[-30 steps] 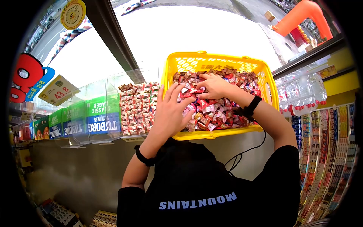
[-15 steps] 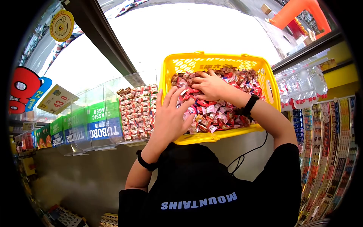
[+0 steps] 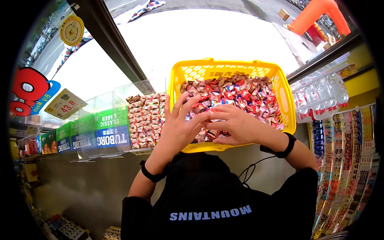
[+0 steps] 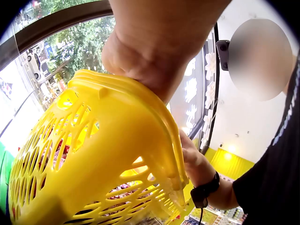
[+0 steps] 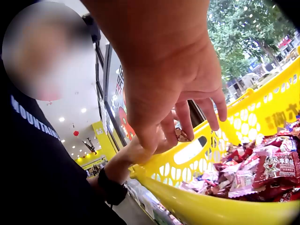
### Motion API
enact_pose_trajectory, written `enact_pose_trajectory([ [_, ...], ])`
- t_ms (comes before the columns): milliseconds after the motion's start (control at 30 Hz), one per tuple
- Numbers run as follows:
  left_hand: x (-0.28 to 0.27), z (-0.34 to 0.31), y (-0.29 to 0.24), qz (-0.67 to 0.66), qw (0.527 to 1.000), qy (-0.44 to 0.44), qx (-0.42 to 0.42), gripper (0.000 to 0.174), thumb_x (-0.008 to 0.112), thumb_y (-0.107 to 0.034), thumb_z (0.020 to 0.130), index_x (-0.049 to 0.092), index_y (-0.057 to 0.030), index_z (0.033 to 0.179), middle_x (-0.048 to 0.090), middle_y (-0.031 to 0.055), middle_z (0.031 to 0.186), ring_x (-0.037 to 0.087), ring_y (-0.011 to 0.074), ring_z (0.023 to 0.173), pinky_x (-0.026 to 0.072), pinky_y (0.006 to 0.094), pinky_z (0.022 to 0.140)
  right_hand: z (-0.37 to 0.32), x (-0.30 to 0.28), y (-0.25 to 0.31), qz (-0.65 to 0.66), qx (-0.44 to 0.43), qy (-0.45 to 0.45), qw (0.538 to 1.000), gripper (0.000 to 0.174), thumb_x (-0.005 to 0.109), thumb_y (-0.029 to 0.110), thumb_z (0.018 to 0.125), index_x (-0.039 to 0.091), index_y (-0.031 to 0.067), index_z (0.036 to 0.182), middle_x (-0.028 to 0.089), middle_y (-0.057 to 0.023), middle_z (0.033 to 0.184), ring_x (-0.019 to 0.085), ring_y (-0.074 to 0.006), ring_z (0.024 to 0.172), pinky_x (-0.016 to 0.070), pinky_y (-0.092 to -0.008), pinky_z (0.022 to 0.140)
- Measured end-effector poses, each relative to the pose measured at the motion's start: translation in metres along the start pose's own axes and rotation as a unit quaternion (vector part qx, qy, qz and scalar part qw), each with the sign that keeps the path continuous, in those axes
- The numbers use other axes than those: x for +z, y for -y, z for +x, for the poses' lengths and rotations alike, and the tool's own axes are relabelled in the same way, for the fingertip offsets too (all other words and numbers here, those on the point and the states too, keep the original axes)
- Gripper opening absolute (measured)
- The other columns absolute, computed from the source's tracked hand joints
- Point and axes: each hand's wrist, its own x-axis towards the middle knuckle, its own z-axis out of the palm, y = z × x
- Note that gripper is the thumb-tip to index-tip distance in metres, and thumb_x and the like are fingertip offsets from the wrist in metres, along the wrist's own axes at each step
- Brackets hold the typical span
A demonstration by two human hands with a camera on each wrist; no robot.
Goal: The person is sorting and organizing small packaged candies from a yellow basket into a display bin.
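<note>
A yellow plastic basket [image 3: 289, 105] is heaped with small wrapped candies [image 3: 240, 94] in red, pink, brown and blue. My left hand [image 3: 179, 122] reaches over the basket's left end, fingers spread and pointing inward. Over the front left of the heap, my right hand [image 3: 236, 125] has its fingers extended toward the left hand; the fingertips of both hands meet or overlap in the head view. A small wrapped candy [image 5: 182, 136] shows by the right fingertips in the right wrist view, and I cannot tell which hand bears it. In the left wrist view the basket wall hides my left fingers.
Left of the basket, a clear bin [image 3: 146, 120] holds rows of wrapped packets, with Tuborg boxes [image 3: 110, 128] beyond it. Water bottles [image 3: 320, 94] stand to the right, near racks of small goods [image 3: 346, 160]. A window frame [image 3: 116, 44] runs behind the counter.
My right hand has come from the back left of the candy heap toward me, down to the left hand's fingertips. The left hand stays at the basket's left end.
</note>
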Motion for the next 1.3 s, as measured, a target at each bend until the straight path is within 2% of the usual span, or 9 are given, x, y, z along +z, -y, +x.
enact_pose_trajectory([
  [100, -0.008, 0.001, -0.007, 0.032, 0.998, -0.025, 0.056, 0.025, 0.088, -0.024, 0.081, 0.078, -0.0304, 0.103, 0.064, -0.0021, 0.143, 0.048, 0.0319, 0.147, 0.0182, 0.0696, 0.128, -0.012, 0.009, 0.006, 0.030, 0.006, -0.016, 0.999, 0.041, 0.084, 0.034, 0.088, 0.075, 0.0148, 0.123, 0.067, -0.0084, 0.138, 0.057, -0.0371, 0.138, 0.0459, -0.0526, 0.115],
  [300, -0.015, -0.007, -0.015, -0.040, 0.998, 0.029, 0.040, 0.012, 0.086, -0.028, 0.084, 0.078, -0.0249, 0.094, 0.065, -0.0013, 0.138, 0.048, 0.0300, 0.147, 0.0199, 0.0697, 0.127, -0.022, 0.026, 0.014, 0.096, 0.003, -0.153, 0.984, 0.031, 0.088, 0.018, 0.085, 0.076, 0.0135, 0.113, 0.071, -0.0059, 0.130, 0.064, -0.0325, 0.128, 0.0515, -0.0483, 0.108],
  [400, -0.014, -0.009, -0.024, -0.071, 0.996, 0.047, 0.021, 0.013, 0.087, -0.028, 0.083, 0.078, -0.0226, 0.091, 0.065, -0.0007, 0.138, 0.047, 0.0305, 0.147, 0.0196, 0.0686, 0.127, -0.023, 0.027, 0.026, 0.079, 0.087, -0.220, 0.968, 0.026, 0.088, 0.018, 0.085, 0.076, 0.0117, 0.108, 0.070, -0.0073, 0.130, 0.064, -0.0335, 0.128, 0.0509, -0.0492, 0.108],
  [567, -0.011, -0.006, -0.033, -0.059, 0.997, 0.047, 0.010, 0.012, 0.089, -0.024, 0.082, 0.080, -0.0227, 0.089, 0.068, -0.0006, 0.135, 0.049, 0.0338, 0.147, 0.0186, 0.0675, 0.128, -0.024, 0.044, 0.027, -0.024, 0.082, -0.266, 0.960, 0.027, 0.089, 0.023, 0.080, 0.075, 0.0105, 0.100, 0.070, -0.0074, 0.123, 0.066, -0.0336, 0.124, 0.0505, -0.0509, 0.107],
  [667, -0.010, -0.011, -0.037, -0.044, 0.998, 0.039, 0.009, 0.014, 0.089, -0.021, 0.080, 0.080, -0.0238, 0.091, 0.068, -0.0014, 0.135, 0.049, 0.0337, 0.146, 0.0176, 0.0683, 0.128, -0.026, 0.055, 0.022, 0.029, 0.077, -0.265, 0.961, 0.025, 0.084, 0.023, 0.084, 0.071, 0.0103, 0.101, 0.067, -0.0077, 0.119, 0.064, -0.0334, 0.122, 0.0480, -0.0508, 0.108],
  [900, -0.017, -0.028, -0.046, -0.025, 0.998, 0.037, -0.032, 0.017, 0.089, -0.025, 0.080, 0.078, -0.0249, 0.092, 0.067, -0.0040, 0.136, 0.049, 0.0326, 0.146, 0.0182, 0.0699, 0.127, -0.023, 0.065, 0.028, 0.040, 0.083, -0.307, 0.947, 0.023, 0.086, 0.025, 0.081, 0.072, 0.0082, 0.088, 0.069, -0.0072, 0.114, 0.065, -0.0335, 0.121, 0.0493, -0.0526, 0.105],
  [1000, -0.024, -0.035, -0.043, -0.033, 0.997, 0.042, -0.051, 0.016, 0.090, -0.025, 0.080, 0.079, -0.0244, 0.091, 0.068, -0.0025, 0.136, 0.048, 0.0347, 0.146, 0.0162, 0.0684, 0.128, -0.017, 0.064, 0.028, 0.059, 0.063, -0.295, 0.952, 0.024, 0.086, 0.025, 0.080, 0.073, 0.0084, 0.091, 0.069, -0.0070, 0.115, 0.065, -0.0334, 0.122, 0.0491, -0.0526, 0.106],
  [1167, -0.032, -0.040, -0.024, -0.060, 0.996, 0.045, -0.054, 0.014, 0.090, -0.027, 0.080, 0.079, -0.0234, 0.089, 0.066, 0.0004, 0.138, 0.046, 0.0366, 0.146, 0.0149, 0.0684, 0.128, -0.011, 0.064, 0.034, 0.051, 0.086, -0.265, 0.959, 0.023, 0.089, 0.014, 0.078, 0.071, 0.0070, 0.090, 0.066, -0.0124, 0.134, 0.061, -0.0368, 0.132, 0.0459, -0.0551, 0.113],
  [1300, -0.047, -0.044, 0.022, -0.063, 0.993, 0.015, -0.102, 0.012, 0.089, -0.024, 0.082, 0.080, -0.0196, 0.090, 0.062, 0.0059, 0.142, 0.043, 0.0390, 0.147, 0.0184, 0.0658, 0.127, -0.008, 0.068, 0.036, 0.030, 0.140, -0.299, 0.943, 0.020, 0.086, 0.012, 0.082, 0.072, 0.0087, 0.097, 0.064, -0.0132, 0.137, 0.059, -0.0375, 0.133, 0.0438, -0.0562, 0.115],
])
